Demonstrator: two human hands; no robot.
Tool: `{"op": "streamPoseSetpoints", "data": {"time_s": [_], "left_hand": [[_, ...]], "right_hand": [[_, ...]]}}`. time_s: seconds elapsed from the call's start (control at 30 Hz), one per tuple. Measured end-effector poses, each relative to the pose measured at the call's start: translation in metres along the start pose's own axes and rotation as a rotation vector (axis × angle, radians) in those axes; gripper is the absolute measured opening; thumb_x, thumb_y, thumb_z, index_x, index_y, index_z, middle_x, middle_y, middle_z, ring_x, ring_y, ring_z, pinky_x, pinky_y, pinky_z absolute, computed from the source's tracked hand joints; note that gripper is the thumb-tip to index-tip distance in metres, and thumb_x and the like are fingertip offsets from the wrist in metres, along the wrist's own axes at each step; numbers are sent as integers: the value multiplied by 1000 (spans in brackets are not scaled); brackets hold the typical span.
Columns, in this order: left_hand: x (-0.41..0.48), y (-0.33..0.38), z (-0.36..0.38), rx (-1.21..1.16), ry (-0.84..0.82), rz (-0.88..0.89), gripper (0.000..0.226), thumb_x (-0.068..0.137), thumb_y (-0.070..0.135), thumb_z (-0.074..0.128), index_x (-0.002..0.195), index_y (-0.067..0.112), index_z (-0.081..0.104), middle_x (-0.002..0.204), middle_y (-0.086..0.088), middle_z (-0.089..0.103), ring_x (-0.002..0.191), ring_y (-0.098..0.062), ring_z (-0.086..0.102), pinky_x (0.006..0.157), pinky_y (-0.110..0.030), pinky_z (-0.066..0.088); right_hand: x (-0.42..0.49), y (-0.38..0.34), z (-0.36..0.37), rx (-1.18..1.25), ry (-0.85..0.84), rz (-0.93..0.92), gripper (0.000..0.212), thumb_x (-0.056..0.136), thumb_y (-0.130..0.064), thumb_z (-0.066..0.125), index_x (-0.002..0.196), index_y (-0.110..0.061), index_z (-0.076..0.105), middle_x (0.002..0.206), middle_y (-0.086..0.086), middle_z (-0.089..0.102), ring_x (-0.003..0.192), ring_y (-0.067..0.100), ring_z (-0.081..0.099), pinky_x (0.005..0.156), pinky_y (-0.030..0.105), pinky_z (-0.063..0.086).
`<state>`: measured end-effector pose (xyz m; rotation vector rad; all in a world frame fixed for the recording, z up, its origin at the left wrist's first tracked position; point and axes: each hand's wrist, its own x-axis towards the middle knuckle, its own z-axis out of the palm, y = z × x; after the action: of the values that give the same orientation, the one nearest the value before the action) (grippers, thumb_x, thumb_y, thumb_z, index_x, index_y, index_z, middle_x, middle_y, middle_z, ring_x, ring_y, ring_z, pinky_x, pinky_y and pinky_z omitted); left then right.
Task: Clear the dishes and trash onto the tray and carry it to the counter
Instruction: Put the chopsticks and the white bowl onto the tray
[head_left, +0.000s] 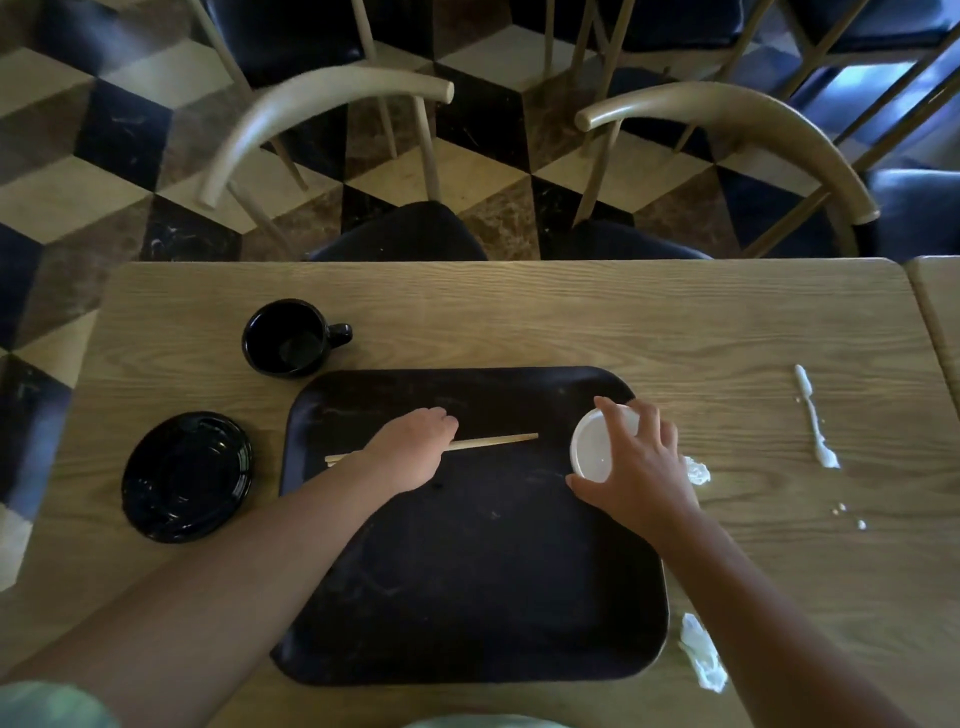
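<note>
A black tray (467, 571) lies in the middle of the wooden table (519, 312). My left hand (413, 447) is closed over a pair of wooden chopsticks (493, 441) that rest across the tray's far half. My right hand (639, 462) grips a small white plastic cup (592, 449), tilted on its side over the tray's right edge. To the left of the tray sit a black mug (291, 338) and a black plate (187, 475). Crumpled white tissue lies right of the tray: one piece (696, 470) by my right hand, another (701, 654) near the front corner.
A white crumpled strip (815, 421) and small white crumbs (849, 514) lie on the table's right side. Two wooden chairs (322, 109) (727, 119) stand at the far edge. A second table (940, 312) adjoins on the right.
</note>
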<state>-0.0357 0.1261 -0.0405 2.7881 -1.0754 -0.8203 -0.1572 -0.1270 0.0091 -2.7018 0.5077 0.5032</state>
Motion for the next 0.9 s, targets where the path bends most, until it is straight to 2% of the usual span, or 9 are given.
{"op": "streamPoseSetpoints", "data": {"time_s": [0.1,0.2,0.3,0.37,0.47,0.6,0.9], "left_hand": [[6,-3,-1,-15,-6,7,40,89,2,55,69,27,31,74,11,34,59,-8,34,56,-22,28],[10,-6,-5,-2,9,9,27,88,2,57,80,23,43,83,6,44,69,-11,43,63,-25,37],[14,-6,-10,2,27,36,16,88,4,61,91,18,55,84,6,44,74,-15,50,63,-26,37],[16,-6,-13,17,33,60,14,88,4,61,95,15,57,86,4,45,81,-18,55,64,-27,38],[20,-7,-15,22,62,49,17,87,5,63,101,14,58,96,-2,54,88,-19,56,68,-29,46],[20,-7,-17,18,92,19,22,87,8,64,108,13,58,102,-3,56,92,-20,56,75,-33,52],[5,-2,-11,96,184,6,41,83,4,68,121,13,55,106,-5,57,91,-20,55,68,-29,49]], "right_hand": [[4,-3,2,-22,-5,0,106,63,-60,77,148,-35,20,149,6,22,132,34,30,95,54,48],[5,-4,5,-29,-3,-13,106,63,-60,77,148,-34,19,150,7,21,133,35,29,94,55,49],[7,-3,9,-54,11,-23,108,62,-61,77,149,-33,19,149,6,20,133,35,29,92,54,50],[8,-3,12,-74,21,-32,109,61,-62,77,149,-34,19,149,6,20,133,35,28,91,54,50],[8,-5,15,-107,29,-43,110,61,-63,78,149,-34,19,149,7,20,132,35,28,89,55,49],[8,-8,17,-127,29,-26,110,61,-64,77,149,-34,18,149,7,19,133,36,26,91,56,47],[6,-7,20,-127,40,-31,110,64,-63,76,151,-33,16,152,8,18,136,37,25,95,57,45]]}}
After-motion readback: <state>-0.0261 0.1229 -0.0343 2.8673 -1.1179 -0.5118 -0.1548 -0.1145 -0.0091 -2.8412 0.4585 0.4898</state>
